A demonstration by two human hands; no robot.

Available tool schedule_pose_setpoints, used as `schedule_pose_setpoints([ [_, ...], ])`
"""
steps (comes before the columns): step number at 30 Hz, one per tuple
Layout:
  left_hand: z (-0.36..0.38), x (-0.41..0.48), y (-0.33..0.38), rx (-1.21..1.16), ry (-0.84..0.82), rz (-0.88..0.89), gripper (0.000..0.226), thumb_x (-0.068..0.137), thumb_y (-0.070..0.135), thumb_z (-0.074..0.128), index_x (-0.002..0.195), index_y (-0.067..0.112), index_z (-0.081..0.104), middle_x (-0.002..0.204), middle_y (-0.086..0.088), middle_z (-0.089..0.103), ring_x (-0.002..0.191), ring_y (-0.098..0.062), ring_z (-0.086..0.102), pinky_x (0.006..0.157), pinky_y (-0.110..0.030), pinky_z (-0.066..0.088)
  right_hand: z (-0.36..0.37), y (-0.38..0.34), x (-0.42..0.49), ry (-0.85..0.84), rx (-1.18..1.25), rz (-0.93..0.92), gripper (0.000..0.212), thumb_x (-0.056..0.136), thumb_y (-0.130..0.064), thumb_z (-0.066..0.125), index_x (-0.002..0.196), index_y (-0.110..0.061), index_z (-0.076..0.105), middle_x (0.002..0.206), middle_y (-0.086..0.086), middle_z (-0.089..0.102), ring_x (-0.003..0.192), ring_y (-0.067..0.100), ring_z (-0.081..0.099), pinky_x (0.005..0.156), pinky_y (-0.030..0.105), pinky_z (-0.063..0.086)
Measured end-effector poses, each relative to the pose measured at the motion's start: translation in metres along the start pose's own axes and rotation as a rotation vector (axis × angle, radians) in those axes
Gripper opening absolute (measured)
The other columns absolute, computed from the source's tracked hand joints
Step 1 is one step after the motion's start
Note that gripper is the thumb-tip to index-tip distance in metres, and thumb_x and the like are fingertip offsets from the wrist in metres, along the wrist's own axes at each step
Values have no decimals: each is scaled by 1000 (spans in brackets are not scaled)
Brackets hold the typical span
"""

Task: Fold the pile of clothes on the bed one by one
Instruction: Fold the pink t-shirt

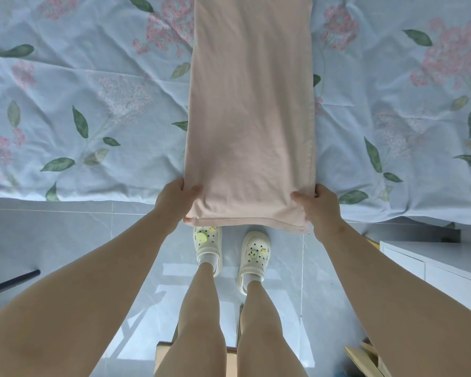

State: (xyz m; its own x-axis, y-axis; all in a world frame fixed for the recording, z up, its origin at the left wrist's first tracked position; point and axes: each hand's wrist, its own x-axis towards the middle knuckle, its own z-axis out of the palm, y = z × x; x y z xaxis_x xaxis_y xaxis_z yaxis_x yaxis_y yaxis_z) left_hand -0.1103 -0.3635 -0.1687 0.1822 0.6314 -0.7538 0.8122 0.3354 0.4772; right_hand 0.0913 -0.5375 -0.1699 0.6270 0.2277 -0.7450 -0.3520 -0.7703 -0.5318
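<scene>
Two hands grip the near end of a pale pink garment (250,110): the left hand (174,202) pinches its left corner with thumb on top, and the right hand (320,209) pinches the right corner likewise. Beyond the hands, the cloth lies as a long strip across the floral bedsheet (87,104), its near hem hanging off the bed edge between them.

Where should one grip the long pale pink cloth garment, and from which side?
At its two near corners, from each side: the pale pink garment lies in a narrow strip whose end overhangs the flowered bed; left hand and right hand pinch there.
</scene>
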Motion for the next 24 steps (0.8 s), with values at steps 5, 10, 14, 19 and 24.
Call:
schedule_pose_setpoints([
  [5,-24,-22,14,-124,-27,54,15,94,29,54,91,15,56,94,-7,58,86,-22,51,67,-29,41,-12,-18,-15,-52,158,-25,13,74,-14,64,84,-13,55,79,0,54,71,16,48,62,27,37],
  [10,-49,-42,50,-128,57,50,20,96,35,50,87,19,55,79,-3,49,63,-19,43,34,-20,31,-25,-50,-31,-93,297,-8,24,81,-8,63,102,-8,52,95,6,59,79,18,55,65,28,44],
  [14,-66,-46,86,-176,73,21,25,96,36,49,91,13,56,83,-7,49,68,-21,44,48,-27,33,-38,-83,-40,-140,415,-11,44,81,-9,67,117,-22,46,100,1,61,84,19,64,61,30,52],
  [19,-86,-26,137,-245,24,-86,14,97,21,47,94,13,58,86,-8,53,72,-21,50,55,-26,38,-46,-137,-25,-174,387,-29,59,86,-10,63,135,-32,38,113,7,56,89,24,64,65,32,52],
  [24,-113,15,212,-690,-110,-256,22,95,6,48,73,9,47,62,-8,42,42,-12,39,29,-14,31,-44,-221,10,-149,636,77,35,94,-1,45,122,-22,41,71,14,51,53,22,44,43,19,39],
])
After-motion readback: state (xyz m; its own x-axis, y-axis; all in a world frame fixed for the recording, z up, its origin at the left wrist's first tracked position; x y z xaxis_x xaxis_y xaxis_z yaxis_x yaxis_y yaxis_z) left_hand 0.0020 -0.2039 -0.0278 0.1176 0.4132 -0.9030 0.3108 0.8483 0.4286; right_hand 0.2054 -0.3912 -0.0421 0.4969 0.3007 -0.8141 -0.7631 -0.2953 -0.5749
